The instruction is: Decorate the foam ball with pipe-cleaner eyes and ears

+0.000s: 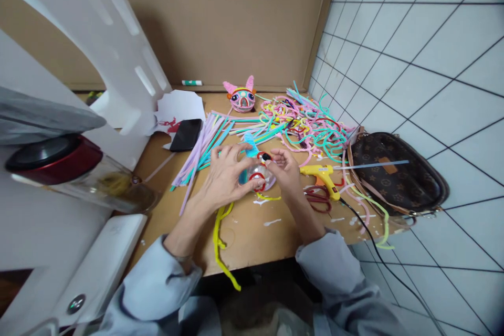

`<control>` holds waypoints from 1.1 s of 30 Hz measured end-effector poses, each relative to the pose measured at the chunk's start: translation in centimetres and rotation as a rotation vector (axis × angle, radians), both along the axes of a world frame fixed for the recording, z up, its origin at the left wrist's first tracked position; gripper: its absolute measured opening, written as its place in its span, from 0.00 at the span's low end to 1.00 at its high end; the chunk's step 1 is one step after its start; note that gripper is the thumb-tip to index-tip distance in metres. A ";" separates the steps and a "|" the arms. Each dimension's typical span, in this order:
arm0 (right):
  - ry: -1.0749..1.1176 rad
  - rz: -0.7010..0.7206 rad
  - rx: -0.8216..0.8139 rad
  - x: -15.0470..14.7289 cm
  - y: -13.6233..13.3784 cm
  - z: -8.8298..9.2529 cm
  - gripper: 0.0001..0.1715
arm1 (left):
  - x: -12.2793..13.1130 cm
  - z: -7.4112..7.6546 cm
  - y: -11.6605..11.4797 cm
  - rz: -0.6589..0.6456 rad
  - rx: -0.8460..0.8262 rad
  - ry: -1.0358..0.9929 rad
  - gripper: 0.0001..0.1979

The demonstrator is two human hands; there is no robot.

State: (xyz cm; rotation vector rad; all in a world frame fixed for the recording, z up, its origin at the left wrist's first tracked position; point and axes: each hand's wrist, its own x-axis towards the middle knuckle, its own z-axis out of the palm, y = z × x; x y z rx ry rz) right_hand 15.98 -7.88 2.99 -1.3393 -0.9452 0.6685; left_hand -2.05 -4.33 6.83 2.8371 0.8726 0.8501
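Observation:
Both my hands meet over the middle of a wooden table point(252, 231). My left hand point(224, 176) curls round a small pipe-cleaner figure point(258, 170), pinkish with red rings and a blue piece. My right hand point(284, 168) pinches the same figure from the right, near a red ring with a dark centre. A finished pink pipe-cleaner head point(241, 97) with ears stands at the back of the table. A yellow pipe cleaner point(220, 239) trails off the front edge below my left wrist.
Loose pipe cleaners point(303, 121) are heaped at the back right, and straight ones point(205, 149) fan out on the left. A yellow glue gun point(321, 174) and red scissors point(317, 199) lie right of my hands. A brown bag point(397, 178), a black phone point(186, 134) and a red-lidded jar point(79, 173) flank the table.

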 end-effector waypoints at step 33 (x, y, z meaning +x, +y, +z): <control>0.182 0.328 -0.148 3.7 -0.4 0.1 0.33 | -0.1 -3.6 -2.3 0.097 -0.107 -0.531 0.31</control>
